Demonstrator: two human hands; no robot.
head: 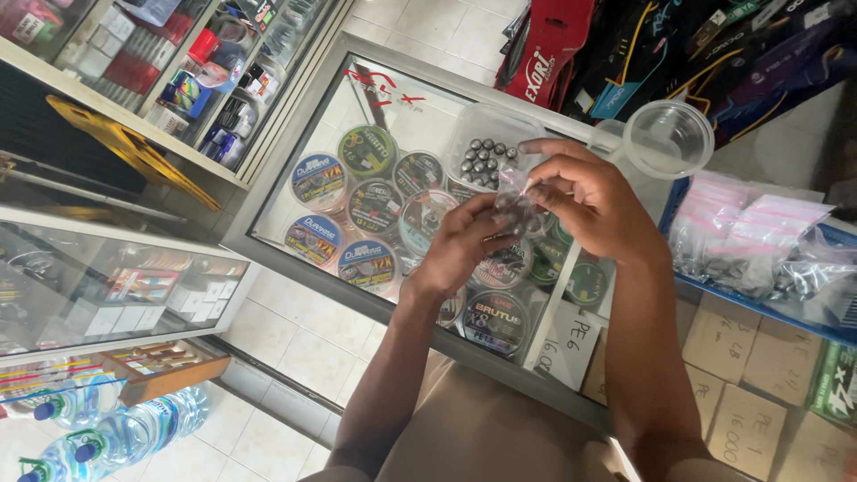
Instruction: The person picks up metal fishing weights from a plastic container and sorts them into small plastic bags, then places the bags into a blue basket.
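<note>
— How much room do you have around your hands over the glass counter (375,62)?

— Little ahead. Your left hand (460,245) and right hand (589,201) meet over a small clear bag (516,198), and just beyond it stands the open tub of grey balls (486,147). Its lid (668,138) sits close off your right fingers.

— And to the right?

— The blue tray of filled bags (759,245) blocks you there, with dark packs (678,45) behind it.

— Left?

— That is your open side: bare glass over the line spools (357,210), flat and under the pane, so nothing rises until the counter's metal edge (268,161).
</note>
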